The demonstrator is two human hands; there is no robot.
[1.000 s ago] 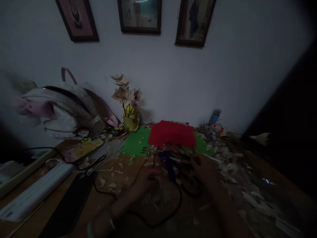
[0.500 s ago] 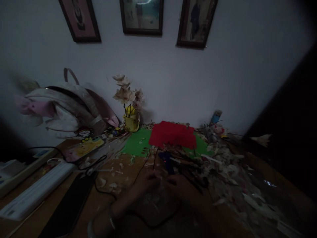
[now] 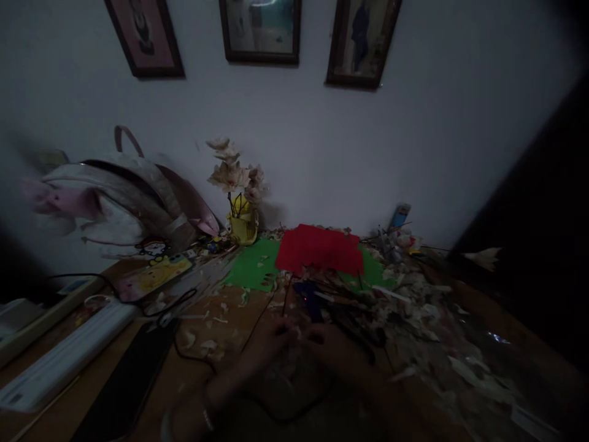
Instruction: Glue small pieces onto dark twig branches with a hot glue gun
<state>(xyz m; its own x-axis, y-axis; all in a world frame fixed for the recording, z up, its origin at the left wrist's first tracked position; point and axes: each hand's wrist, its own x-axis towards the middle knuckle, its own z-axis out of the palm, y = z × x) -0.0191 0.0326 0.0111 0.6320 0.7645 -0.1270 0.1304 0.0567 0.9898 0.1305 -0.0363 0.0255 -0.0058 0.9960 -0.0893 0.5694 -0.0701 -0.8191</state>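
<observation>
My left hand [image 3: 267, 347] and my right hand [image 3: 331, 350] meet low in the middle of the wooden table [image 3: 221, 331], fingertips together on a small pale scrap [image 3: 295, 333]. The dim light and blur hide its exact shape. Just beyond my right hand lies a dark blue hot glue gun [image 3: 309, 301] with a small red light, and its black cord [image 3: 294, 405] loops near my hands. To its right lies a bundle of thin dark sticks [image 3: 354, 313]. Farther back, a red sheet [image 3: 319, 250] overlaps a green sheet [image 3: 253, 264].
Pale scraps [image 3: 414, 307] cover the table's right side. At the back stand pale artificial flowers [image 3: 230, 175] in a yellow holder [image 3: 242, 227], beside a backpack [image 3: 115, 205]. Scissors [image 3: 165, 319], a black flat object [image 3: 129, 374] and a white strip [image 3: 64, 362] lie left.
My right hand has moved left and toward me, away from the dark sticks, and now meets my left hand. The view has shifted only slightly.
</observation>
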